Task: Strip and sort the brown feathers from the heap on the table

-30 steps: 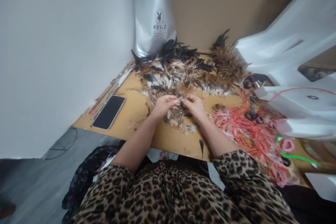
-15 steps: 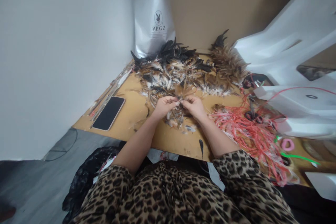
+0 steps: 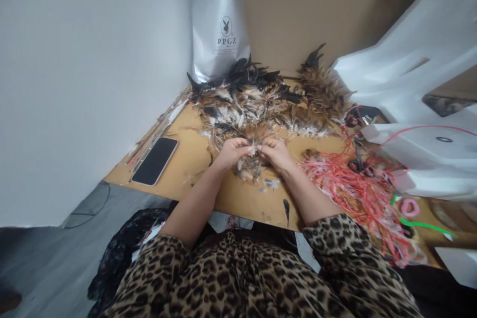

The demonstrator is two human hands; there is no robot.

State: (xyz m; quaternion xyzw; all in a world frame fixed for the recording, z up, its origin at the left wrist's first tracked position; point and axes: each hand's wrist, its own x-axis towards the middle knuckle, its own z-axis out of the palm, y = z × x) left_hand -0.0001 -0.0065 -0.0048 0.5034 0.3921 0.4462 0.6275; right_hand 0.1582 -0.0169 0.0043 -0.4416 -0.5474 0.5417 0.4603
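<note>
Between my hands is a small bunch of brown feathers, its tips fanned away from me and its pale base pinched by fingers on both sides. My left hand is closed on the bunch's left side. From the right, my right hand grips the same base with thumb and forefinger. Loose feather scraps lie on the table just below my hands. Beyond them spreads a large pile of black, brown and white feathers, with a bundle of brown feathers at its right.
A phone lies on the yellow table at left. Tangled pink-red ties and black-handled scissors are at right, beside a white sewing machine. A silver bag stands behind.
My hands stay almost in place. The fingertips have drawn slightly apart, and more of the bunch's pale base shows between them.
</note>
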